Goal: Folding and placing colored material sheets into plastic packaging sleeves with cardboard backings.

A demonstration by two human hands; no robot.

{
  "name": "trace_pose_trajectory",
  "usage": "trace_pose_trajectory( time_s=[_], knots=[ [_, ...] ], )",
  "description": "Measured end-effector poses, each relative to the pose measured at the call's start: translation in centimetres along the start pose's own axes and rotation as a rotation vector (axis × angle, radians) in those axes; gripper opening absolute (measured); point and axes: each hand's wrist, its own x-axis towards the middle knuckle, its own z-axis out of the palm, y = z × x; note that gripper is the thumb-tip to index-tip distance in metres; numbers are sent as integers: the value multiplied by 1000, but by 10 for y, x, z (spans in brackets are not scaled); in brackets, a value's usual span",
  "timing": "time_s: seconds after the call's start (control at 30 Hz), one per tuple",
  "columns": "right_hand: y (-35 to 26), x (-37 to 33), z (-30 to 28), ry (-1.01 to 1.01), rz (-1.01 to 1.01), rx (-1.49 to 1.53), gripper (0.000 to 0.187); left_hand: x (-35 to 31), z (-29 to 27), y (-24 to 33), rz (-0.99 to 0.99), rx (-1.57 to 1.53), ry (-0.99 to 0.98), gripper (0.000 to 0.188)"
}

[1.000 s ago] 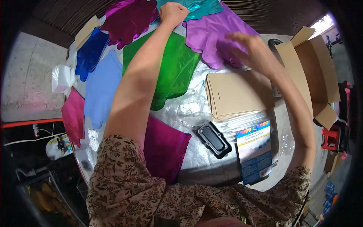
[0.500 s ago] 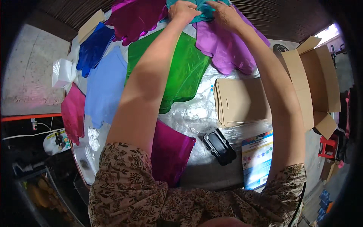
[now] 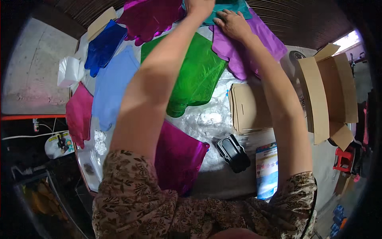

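Observation:
Both my arms stretch to the far side of the table. My right hand (image 3: 234, 26) lies with fingers spread on a shiny teal flat foil balloon (image 3: 238, 9), at the edge of a purple one (image 3: 260, 38). At the top edge of the view is my left hand (image 3: 200, 8), over the teal balloon; its fingers are mostly cut off, so their grip is hidden. Just left of it lies a dark magenta foil balloon (image 3: 149, 18). Under my left forearm, a green foil balloon (image 3: 199, 71) is spread out, partly covered.
More flat balloons lie leftward: dark blue (image 3: 104, 47), light blue (image 3: 113, 87), pink (image 3: 79, 113); a magenta one (image 3: 181, 155) lies nearer. Brown cardboard sheets (image 3: 250, 105), a black plastic case (image 3: 234, 153) and a printed packet (image 3: 266, 171) are at right, beside an open carton (image 3: 314, 99).
My left hand has moved slightly up and right, partly out of view. My right hand has come a little nearer, its fingers now flatter on the teal balloon. The view has shifted slightly.

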Motion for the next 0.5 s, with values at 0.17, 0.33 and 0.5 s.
trace_pose_trajectory(
  time_s=[0.17, 0.33, 0.5],
  knots=[
    [-27, 7, -7, -4, -4, -41, 54, 78, -97, 30, 407, -81, 515, 9],
    [-6, 1, -19, -161, 68, 60, 59, 41, -218, 113, 423, -261, 526, 9],
    [-15, 5, -51, -238, 113, 291, 68, -66, -293, 149, 185, -43, 16, 10]
  ],
)
